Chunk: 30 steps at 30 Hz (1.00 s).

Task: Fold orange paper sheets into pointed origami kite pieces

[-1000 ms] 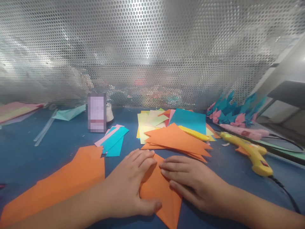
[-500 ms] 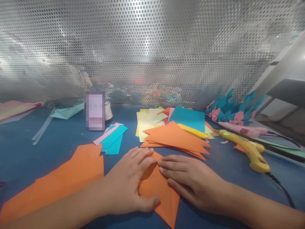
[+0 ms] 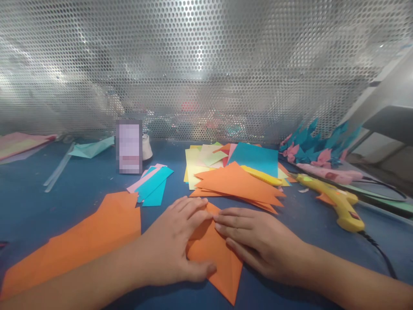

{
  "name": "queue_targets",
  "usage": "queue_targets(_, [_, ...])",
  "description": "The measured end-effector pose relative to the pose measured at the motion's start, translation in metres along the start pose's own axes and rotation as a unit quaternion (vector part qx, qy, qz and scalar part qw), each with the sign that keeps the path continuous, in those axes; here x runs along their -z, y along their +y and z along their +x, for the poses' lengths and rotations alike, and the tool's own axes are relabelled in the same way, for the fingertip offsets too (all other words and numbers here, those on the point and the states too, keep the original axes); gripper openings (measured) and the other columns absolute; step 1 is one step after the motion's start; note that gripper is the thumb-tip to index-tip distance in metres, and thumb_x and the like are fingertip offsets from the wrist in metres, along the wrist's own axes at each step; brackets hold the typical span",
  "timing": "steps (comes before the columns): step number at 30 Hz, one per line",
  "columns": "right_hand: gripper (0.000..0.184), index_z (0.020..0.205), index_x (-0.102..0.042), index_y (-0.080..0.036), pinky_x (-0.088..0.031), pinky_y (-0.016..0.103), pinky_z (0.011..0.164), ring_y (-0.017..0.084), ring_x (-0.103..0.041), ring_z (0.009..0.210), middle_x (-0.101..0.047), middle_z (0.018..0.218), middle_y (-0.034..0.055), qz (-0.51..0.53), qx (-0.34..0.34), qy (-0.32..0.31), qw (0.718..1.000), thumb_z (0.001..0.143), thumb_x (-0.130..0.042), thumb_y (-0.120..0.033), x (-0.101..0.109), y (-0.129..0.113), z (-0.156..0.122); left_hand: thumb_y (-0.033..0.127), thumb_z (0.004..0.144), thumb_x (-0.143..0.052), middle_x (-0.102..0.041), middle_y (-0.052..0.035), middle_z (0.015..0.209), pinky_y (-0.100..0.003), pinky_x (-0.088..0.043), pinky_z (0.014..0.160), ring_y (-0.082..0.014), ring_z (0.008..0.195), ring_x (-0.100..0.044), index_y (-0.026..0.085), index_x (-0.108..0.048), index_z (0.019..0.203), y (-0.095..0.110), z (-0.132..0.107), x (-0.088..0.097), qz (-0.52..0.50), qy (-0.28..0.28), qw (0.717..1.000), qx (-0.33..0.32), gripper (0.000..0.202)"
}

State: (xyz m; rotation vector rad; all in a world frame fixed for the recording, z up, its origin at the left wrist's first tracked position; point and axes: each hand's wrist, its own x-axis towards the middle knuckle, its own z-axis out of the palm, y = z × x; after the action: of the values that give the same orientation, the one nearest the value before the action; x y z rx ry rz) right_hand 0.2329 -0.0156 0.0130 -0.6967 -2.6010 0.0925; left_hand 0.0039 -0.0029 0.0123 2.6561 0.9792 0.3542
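A folded orange paper piece lies on the blue table in front of me. My left hand lies flat on its left side, fingers stretched out and thumb along the lower fold. My right hand presses flat on its right side, fingertips meeting those of the left hand near the paper's top corner. Neither hand grips anything.
A stack of orange triangles lies just behind, on yellow and teal sheets. Larger orange sheets lie at left, teal and pink strips nearby. A yellow glue gun with a cord lies right. A perforated metal screen stands behind.
Both hands stay flat on the orange paper. The view has shifted slightly; the hands and paper sit a little higher in the picture.
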Motion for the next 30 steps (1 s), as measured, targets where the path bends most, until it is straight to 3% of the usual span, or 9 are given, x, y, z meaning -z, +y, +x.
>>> queue_targets(15, [0.029,0.103,-0.068,-0.010,-0.051,0.032,0.091,0.020,-0.063,0.099,-0.069,0.104,0.0114,0.019,-0.008,-0.002,1.000,0.089,-0.042,-0.013,0.0018,0.0022,0.0040,0.046,0.069,-0.069,-0.043,-0.0148,0.137,-0.055,-0.039,0.100,-0.0362,0.124,-0.042,0.019,-0.054,0.119,0.0019,-0.0003,0.0002,-0.023,0.020,0.999,-0.019,0.059])
queue_targets(22, [0.028,0.106,-0.067,-0.012,-0.052,0.034,0.092,0.019,-0.065,0.099,-0.070,0.105,0.0099,0.013,0.003,0.003,1.000,0.090,-0.044,-0.014,0.0008,0.0031,0.0012,0.051,0.073,-0.065,-0.043,-0.0137,0.139,-0.052,-0.034,0.105,-0.0329,0.126,-0.040,0.020,-0.050,0.120,-0.0010,-0.0023,-0.0021,-0.028,0.038,0.998,-0.036,0.058])
queue_targets(30, [0.028,0.106,-0.067,-0.011,-0.051,0.033,0.092,0.020,-0.064,0.101,-0.069,0.109,0.0095,0.010,0.005,0.009,1.000,0.091,-0.043,-0.014,0.0012,0.0019,0.0001,0.054,0.076,-0.062,-0.038,-0.0139,0.143,-0.054,-0.033,0.105,-0.0344,0.130,-0.036,0.022,-0.046,0.129,0.0005,-0.0027,0.0002,-0.007,0.004,1.000,-0.025,0.065])
